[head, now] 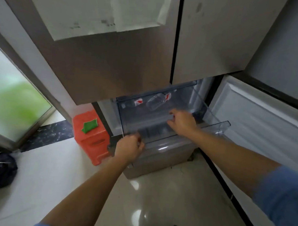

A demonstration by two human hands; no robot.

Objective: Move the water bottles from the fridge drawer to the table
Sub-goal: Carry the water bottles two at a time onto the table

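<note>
Now my left hand (129,146) has its grip clamped on the drawer (154,128) front to steady it — my right hand (182,121) reaches in, fingers apart and empty, toward the water bottles (156,102) lying at the back.

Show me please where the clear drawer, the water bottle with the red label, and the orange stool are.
clear drawer (161,126): head view, on its front wall.
water bottle (139,101): head view, on its red label.
orange stool (91,141): head view, on its side.
</note>
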